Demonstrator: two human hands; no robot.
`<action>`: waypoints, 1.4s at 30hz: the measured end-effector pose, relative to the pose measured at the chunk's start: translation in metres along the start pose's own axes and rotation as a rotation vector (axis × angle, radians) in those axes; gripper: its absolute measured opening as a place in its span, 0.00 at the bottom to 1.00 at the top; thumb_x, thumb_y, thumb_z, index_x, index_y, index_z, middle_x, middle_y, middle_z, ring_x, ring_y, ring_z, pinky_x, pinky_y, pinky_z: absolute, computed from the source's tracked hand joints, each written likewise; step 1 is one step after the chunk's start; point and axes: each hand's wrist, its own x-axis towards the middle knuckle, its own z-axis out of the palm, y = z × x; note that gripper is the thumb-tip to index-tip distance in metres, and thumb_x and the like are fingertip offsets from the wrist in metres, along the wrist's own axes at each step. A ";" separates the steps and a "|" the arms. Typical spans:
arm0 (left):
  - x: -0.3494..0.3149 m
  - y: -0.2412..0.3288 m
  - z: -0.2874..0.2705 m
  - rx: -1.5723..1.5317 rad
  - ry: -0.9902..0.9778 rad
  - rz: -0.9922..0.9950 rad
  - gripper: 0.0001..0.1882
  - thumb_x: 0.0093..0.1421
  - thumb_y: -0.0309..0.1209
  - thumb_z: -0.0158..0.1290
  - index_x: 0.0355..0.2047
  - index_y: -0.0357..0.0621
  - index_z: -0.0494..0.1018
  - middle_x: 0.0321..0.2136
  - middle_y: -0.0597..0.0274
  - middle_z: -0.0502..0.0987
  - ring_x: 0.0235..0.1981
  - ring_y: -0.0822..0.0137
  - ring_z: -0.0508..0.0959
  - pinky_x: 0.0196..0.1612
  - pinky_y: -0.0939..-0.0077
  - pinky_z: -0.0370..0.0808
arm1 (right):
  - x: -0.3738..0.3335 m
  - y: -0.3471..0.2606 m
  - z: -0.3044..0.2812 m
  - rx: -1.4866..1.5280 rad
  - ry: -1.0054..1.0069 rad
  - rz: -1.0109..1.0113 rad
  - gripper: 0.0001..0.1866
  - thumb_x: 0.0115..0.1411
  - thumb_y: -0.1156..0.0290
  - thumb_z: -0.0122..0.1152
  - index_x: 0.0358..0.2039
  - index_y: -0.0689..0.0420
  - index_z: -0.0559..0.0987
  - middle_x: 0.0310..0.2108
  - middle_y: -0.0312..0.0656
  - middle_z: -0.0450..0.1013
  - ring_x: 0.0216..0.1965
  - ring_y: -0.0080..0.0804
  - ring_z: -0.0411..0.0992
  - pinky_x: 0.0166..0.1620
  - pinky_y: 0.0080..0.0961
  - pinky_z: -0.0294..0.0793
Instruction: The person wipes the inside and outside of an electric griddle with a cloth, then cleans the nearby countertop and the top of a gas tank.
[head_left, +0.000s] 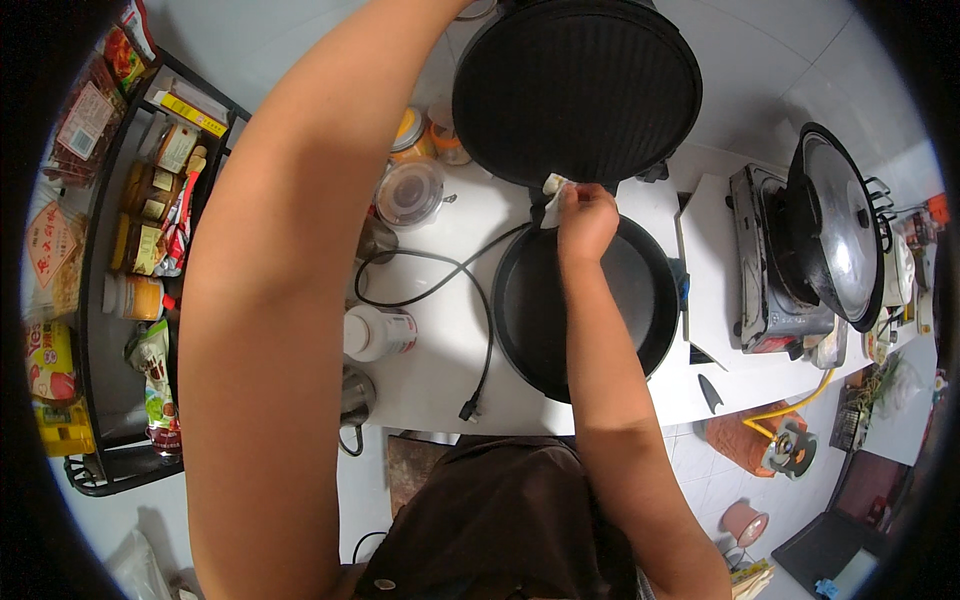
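Note:
A round black electric griddle stands open on the white table, its ridged lid (pixel 578 95) raised at the back and its lower pan (pixel 625 310) lying flat in front. My right hand (pixel 588 222) is over the pan's back rim, near the hinge. Its fingers are closed on a crumpled white tissue (pixel 554 186), which hangs at the lid's lower edge. My left arm reaches up past the griddle's left side and leaves the view at the top. The left hand itself is out of sight.
Left of the griddle are a black power cord (pixel 487 340), a white bottle (pixel 378 333), a clear-lidded container (pixel 410 192) and jars. A lidded wok (pixel 835 230) sits on a gas stove (pixel 765 260) at the right. A black rack (pixel 110 380) with packaged food stands far left.

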 end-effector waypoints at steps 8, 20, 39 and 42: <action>-0.002 0.004 -0.003 -0.047 0.007 0.003 0.11 0.53 0.35 0.52 0.25 0.43 0.81 0.30 0.46 0.80 0.35 0.48 0.79 0.42 0.58 0.76 | -0.019 -0.003 0.013 -0.026 0.112 -0.159 0.07 0.54 0.72 0.63 0.33 0.59 0.82 0.37 0.50 0.75 0.35 0.51 0.75 0.40 0.38 0.75; 0.001 0.011 -0.005 -0.119 -0.005 -0.148 0.13 0.54 0.32 0.49 0.25 0.38 0.80 0.31 0.42 0.79 0.36 0.46 0.80 0.43 0.58 0.76 | -0.048 -0.061 0.046 0.099 0.032 -0.317 0.09 0.52 0.77 0.62 0.35 0.62 0.81 0.37 0.53 0.75 0.34 0.51 0.75 0.38 0.39 0.76; -0.005 0.014 -0.014 -0.207 -0.071 -0.175 0.11 0.53 0.29 0.51 0.30 0.39 0.82 0.35 0.42 0.80 0.40 0.47 0.79 0.45 0.59 0.76 | 0.044 -0.180 -0.017 -0.191 -0.008 -1.273 0.06 0.46 0.75 0.59 0.27 0.56 0.80 0.33 0.40 0.72 0.40 0.40 0.72 0.42 0.34 0.73; -0.002 0.013 -0.009 -0.153 -0.083 -0.130 0.10 0.53 0.29 0.51 0.31 0.40 0.82 0.35 0.44 0.80 0.40 0.48 0.80 0.45 0.60 0.76 | 0.050 -0.182 -0.015 -0.292 -0.089 -1.470 0.05 0.45 0.73 0.58 0.23 0.56 0.81 0.32 0.39 0.72 0.41 0.38 0.69 0.45 0.33 0.72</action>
